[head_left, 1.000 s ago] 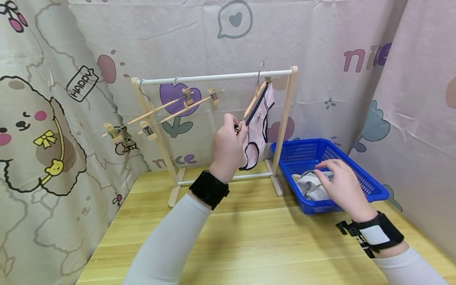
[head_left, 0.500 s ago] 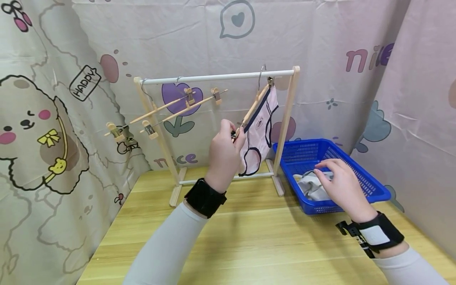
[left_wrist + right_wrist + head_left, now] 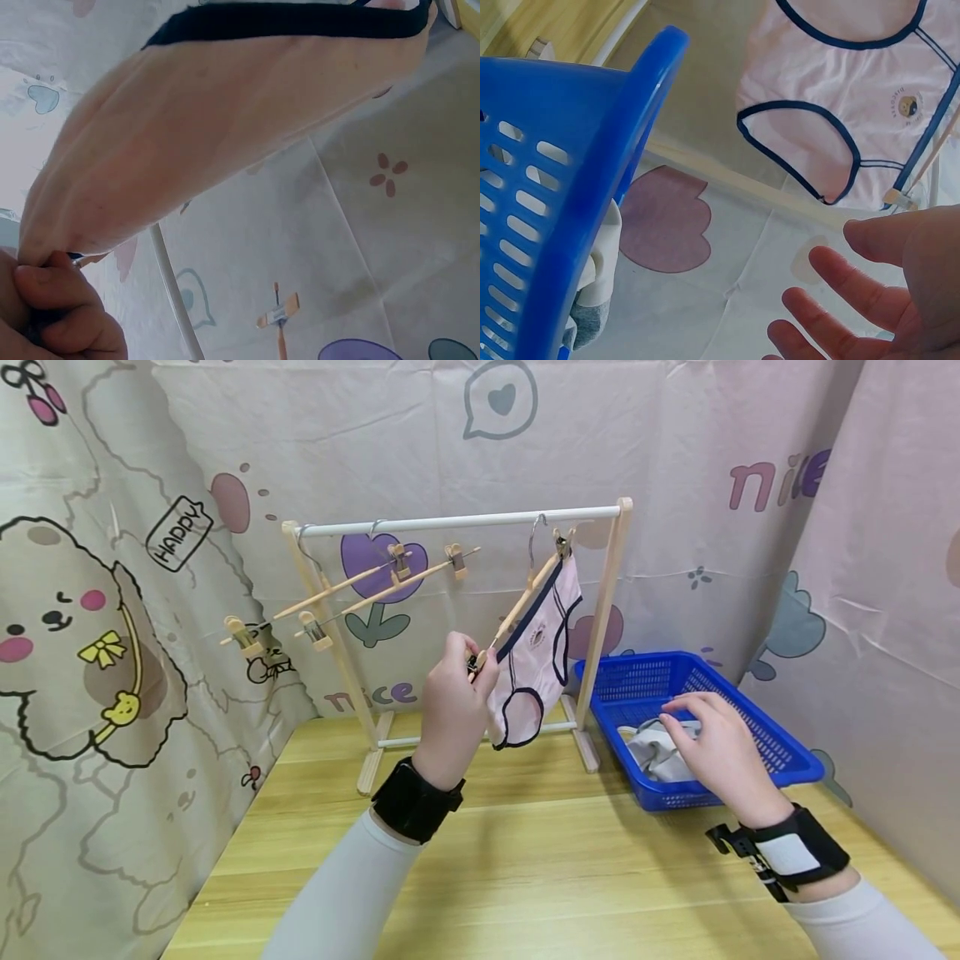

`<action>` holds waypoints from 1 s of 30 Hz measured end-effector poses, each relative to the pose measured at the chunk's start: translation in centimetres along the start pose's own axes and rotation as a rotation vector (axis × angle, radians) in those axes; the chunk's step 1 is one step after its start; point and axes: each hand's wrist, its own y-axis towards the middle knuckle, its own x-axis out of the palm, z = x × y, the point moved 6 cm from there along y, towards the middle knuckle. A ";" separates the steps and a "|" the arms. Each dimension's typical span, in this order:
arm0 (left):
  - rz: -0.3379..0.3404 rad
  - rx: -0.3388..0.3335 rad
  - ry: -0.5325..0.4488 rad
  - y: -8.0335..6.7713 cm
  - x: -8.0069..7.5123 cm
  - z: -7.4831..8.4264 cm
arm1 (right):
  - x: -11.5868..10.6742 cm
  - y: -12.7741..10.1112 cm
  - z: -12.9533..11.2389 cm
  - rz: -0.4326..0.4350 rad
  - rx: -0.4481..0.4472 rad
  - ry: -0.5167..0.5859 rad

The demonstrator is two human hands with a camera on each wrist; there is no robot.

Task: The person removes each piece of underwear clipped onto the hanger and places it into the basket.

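head: left hand (image 3: 453, 693) pinches the hanger (image 3: 517, 606) clip, pink undies (image 3: 536, 652) hang on the rack (image 3: 465, 520); right hand (image 3: 720, 747) flat on cloth (image 3: 652, 752) in basket (image 3: 780, 752) | left wrist: fingers (image 3: 52, 289) pinch undies (image 3: 225, 135) | right wrist: fingers (image 3: 840, 281) loose, basket (image 3: 592, 202) near

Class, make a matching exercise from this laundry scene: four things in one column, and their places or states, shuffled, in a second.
Things:
1. pink underwear
2. grey cloth
3. left hand
4. two empty hangers

Places or states:
A. inside the blue basket
B. pinching the lower clip of the tilted hanger
C. on the rail's left part
D. clipped to the tilted hanger

Pairs: 1-D, 2-A, 3-B, 4-C
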 end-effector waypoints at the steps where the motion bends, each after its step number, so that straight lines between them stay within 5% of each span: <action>1: -0.002 0.003 0.002 -0.1 -0.1 -0.1 | 0.0 0.0 0.0 -0.001 0.001 -0.001; 22: -0.043 -0.075 -0.021 -3.5 -1.3 -2.6 | 1.1 -0.1 -0.5 -0.059 -0.020 0.044; 30: -0.054 -0.052 -0.033 -4.6 -1.9 -3.1 | 1.5 0.3 -1.8 -0.038 -0.081 0.063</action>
